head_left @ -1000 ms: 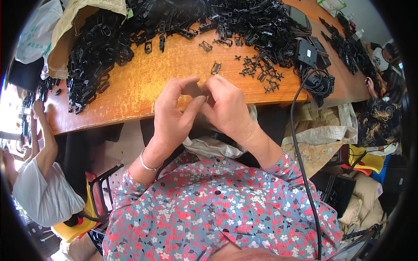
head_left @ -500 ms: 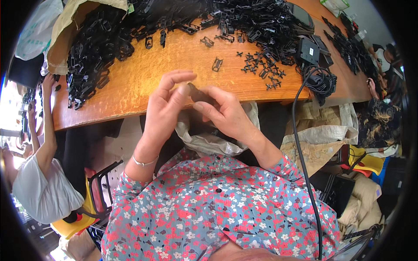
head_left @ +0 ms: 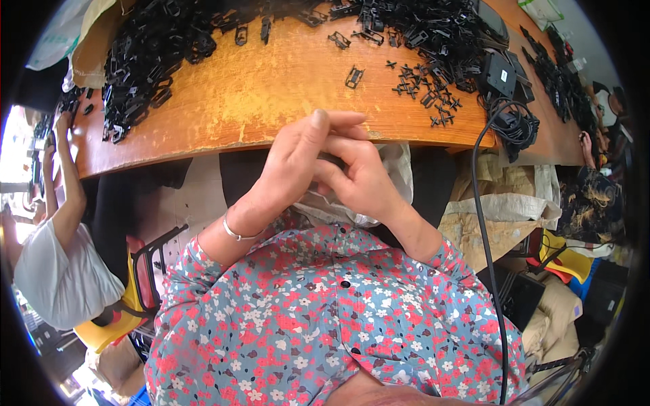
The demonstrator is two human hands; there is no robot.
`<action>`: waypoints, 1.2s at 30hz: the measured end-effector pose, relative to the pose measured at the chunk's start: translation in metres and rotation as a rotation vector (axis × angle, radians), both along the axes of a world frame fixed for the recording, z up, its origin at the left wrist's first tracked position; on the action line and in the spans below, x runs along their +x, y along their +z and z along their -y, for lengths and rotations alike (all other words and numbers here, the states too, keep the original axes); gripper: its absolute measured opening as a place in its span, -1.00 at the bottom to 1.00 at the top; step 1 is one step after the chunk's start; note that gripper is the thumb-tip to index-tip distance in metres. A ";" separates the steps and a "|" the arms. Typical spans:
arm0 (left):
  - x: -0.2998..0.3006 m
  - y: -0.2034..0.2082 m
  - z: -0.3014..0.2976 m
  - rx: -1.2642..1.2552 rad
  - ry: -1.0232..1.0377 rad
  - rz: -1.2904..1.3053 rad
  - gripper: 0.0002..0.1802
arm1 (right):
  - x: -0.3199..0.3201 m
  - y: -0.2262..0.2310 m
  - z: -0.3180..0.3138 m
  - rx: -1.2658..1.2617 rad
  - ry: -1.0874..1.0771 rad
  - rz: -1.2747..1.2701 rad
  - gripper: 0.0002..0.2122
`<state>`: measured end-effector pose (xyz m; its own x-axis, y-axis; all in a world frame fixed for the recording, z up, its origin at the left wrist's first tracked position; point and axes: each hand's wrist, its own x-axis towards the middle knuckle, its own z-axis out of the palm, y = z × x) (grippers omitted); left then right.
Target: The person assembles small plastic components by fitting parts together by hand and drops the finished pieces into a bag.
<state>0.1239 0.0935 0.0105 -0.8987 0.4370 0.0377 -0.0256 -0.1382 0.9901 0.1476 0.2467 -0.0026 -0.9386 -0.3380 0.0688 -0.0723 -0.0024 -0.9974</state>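
Observation:
My left hand and my right hand meet in front of the table's near edge, above my lap. The left one has its fingers stretched out toward the right, lying across the fingers of the right hand. Curled fingers close my right hand, and whatever they hold is hidden. On the table beyond lies a small black rectangular frame by itself. To its right are several small black cross-shaped pieces, loosely scattered.
Heaps of black plastic parts cover the far and left sides of the wooden table. A black box with a coiled cable sits at the right edge. Pale sacking hangs below. Other people work at both sides.
The dark piece seen between my hands has gone out of sight. My hands have come together, the left moving right over the right hand's fingers. The view has shifted slightly.

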 end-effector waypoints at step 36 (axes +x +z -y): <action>-0.198 -0.024 0.115 -1.161 0.697 -0.741 -0.68 | -0.014 0.007 -0.055 0.692 -0.237 -0.394 -0.83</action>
